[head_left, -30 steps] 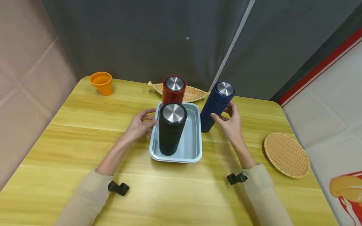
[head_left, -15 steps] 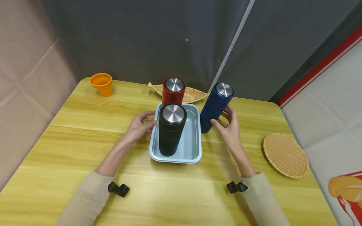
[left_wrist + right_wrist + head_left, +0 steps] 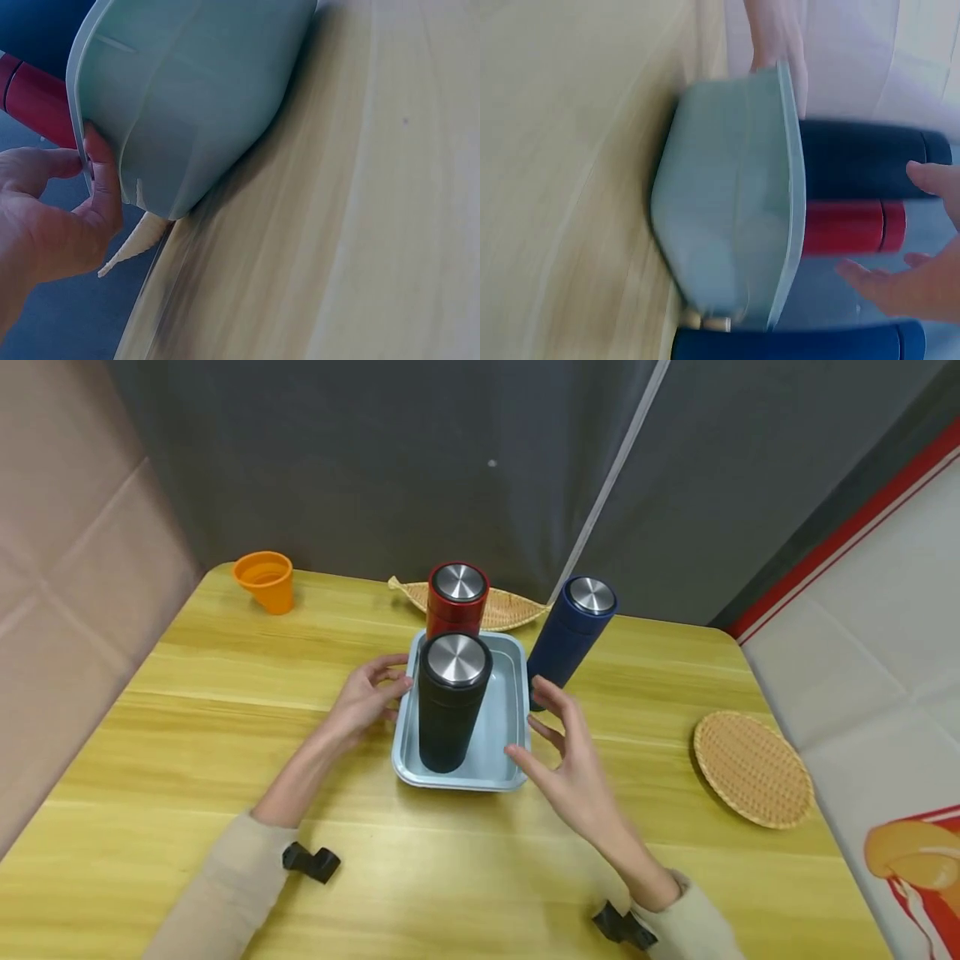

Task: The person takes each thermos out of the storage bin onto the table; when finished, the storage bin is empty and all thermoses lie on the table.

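Observation:
A light blue plastic basin (image 3: 498, 727) sits mid-table. A black thermos (image 3: 450, 718) stands upright in its left half, and a red thermos (image 3: 455, 618) rises at the back left, its lower part hidden behind the black one. At the left side, my left hand (image 3: 358, 700) pinches the basin's rim; in the left wrist view the thumb (image 3: 64, 162) lies on one side of it, a finger on the other. My right hand (image 3: 573, 772) is beside the basin's right edge, fingers spread and holding nothing. Just behind it, outside the basin, stands a blue thermos (image 3: 567, 639).
Behind the basin lies a boat-shaped wicker basket (image 3: 510, 610) near the table's back edge. An orange cup (image 3: 270, 589) stands at the back left. On the right is a round woven tray (image 3: 753, 768). A dark grey curtain (image 3: 337, 468) hangs behind the table.
My right hand has let go of the blue thermos and come left and nearer to the basin's right edge. The left hand keeps its place at the rim.

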